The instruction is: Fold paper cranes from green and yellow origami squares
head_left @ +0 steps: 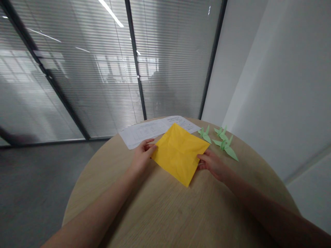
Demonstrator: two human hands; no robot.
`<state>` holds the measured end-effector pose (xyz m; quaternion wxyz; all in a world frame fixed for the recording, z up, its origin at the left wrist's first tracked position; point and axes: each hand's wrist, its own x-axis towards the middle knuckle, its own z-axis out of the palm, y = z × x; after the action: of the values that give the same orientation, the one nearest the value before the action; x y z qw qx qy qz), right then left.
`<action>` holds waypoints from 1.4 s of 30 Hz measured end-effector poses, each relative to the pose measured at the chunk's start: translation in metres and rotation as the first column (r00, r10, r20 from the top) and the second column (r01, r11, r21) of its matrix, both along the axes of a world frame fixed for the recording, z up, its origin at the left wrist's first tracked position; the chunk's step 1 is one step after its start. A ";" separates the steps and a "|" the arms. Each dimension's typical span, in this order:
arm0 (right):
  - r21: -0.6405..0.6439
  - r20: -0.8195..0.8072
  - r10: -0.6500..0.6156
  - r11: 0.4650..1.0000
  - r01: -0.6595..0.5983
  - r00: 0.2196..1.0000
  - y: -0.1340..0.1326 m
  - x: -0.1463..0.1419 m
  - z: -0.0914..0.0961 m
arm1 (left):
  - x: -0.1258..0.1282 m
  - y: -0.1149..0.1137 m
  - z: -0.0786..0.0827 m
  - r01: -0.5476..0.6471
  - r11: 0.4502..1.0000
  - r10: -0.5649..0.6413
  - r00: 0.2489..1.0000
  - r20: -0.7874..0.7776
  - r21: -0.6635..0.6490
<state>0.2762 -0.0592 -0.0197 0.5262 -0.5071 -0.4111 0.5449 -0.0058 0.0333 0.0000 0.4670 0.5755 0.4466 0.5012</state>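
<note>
A creased square of yellow paper (179,152) lies on the round wooden table (165,210), turned like a diamond. My left hand (142,155) pinches its left corner, fingers closed on the edge. My right hand (213,164) grips the paper's right edge, fingers curled under it. Both hands hold the sheet slightly off the tabletop.
A white printed sheet (144,132) lies behind the yellow paper near the table's far edge. Three green folded paper cranes (223,143) sit at the right back of the table. Glass walls with blinds stand behind; a white wall rises on the right.
</note>
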 end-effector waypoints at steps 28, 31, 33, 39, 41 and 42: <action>-0.018 -0.069 0.059 0.998 -0.060 0.996 0.004 0.010 -0.014 | 0.000 -0.004 -0.007 0.312 0.913 -0.251 0.938 0.238 -0.264; -0.047 -0.098 -0.001 0.999 -0.004 0.995 0.008 0.015 -0.017 | -0.003 -0.001 -0.007 0.306 0.914 -0.248 0.941 0.229 -0.265; -0.050 -0.103 -0.038 0.998 0.033 0.994 0.010 0.016 -0.017 | -0.004 -0.001 -0.007 0.309 0.914 -0.260 0.944 0.206 -0.262; 0.041 -0.009 -0.057 0.998 0.057 0.998 0.011 0.018 -0.013 | 0.000 -0.002 -0.008 0.252 0.961 -0.272 0.933 -0.237 -0.112; 0.141 0.168 -0.081 0.988 0.057 0.983 0.010 0.018 -0.013 | 0.000 -0.004 -0.009 0.267 0.962 -0.219 0.873 -0.436 0.052; 0.198 0.287 -0.098 0.979 0.042 0.953 0.010 0.017 -0.013 | 0.001 -0.005 -0.008 0.285 0.948 -0.172 0.835 -0.523 0.144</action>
<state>0.2933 -0.0495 -0.0327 0.5238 -0.5447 -0.5167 0.4025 -0.0051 0.0279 -0.0084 0.3254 0.7830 0.4236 0.3189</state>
